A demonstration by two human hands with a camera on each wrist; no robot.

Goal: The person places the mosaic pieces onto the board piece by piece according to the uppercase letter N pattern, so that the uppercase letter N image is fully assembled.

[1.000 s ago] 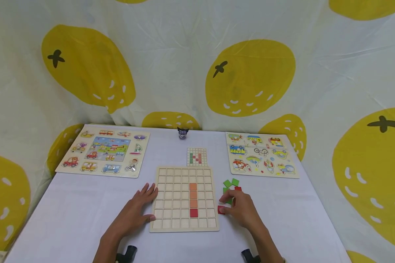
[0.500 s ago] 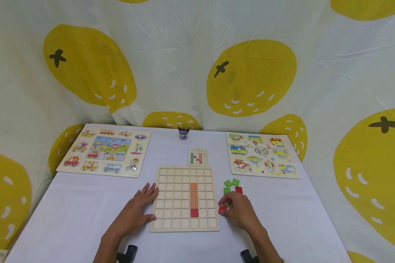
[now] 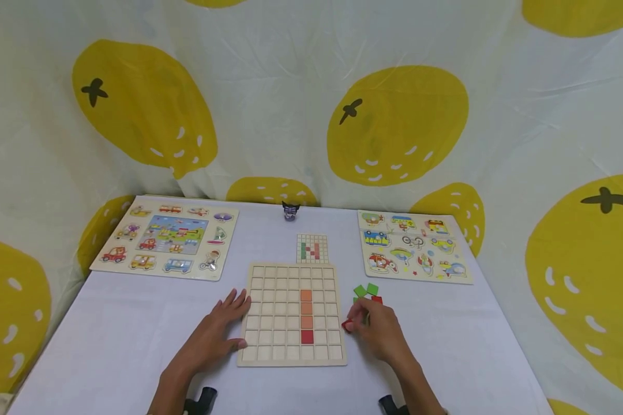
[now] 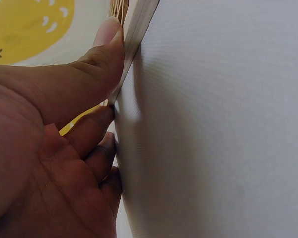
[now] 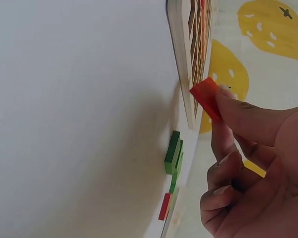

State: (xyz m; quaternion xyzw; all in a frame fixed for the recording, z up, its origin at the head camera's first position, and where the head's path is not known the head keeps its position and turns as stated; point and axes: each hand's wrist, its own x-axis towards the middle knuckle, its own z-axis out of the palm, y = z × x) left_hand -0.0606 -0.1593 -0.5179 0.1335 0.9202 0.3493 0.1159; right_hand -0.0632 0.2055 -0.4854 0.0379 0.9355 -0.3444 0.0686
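From where I stand, the right hand [image 3: 378,329] pinches a red tile [image 5: 206,96] between thumb and finger. This tile is in the air, just beside the right edge of the board [image 3: 280,323], and not in any cell. The left hand [image 3: 217,327] has its fingers spread and touches the left edge of the same board.

Four tiles already lie in one column: three orange tiles [image 3: 306,309] and, on the nearer side, one laid red tile [image 3: 307,337]. The other cells are bare. To the right, on the counter [image 3: 291,392], there are several green tiles [image 3: 372,289] and a spare red tile [image 3: 376,300] (the right hand hides part of this group, so I cannot count it).

Beyond the board lies a small card [image 3: 313,248] with green, red and orange cells. Compared with it, I judge the orange part done, the green part not begun, and some red left.
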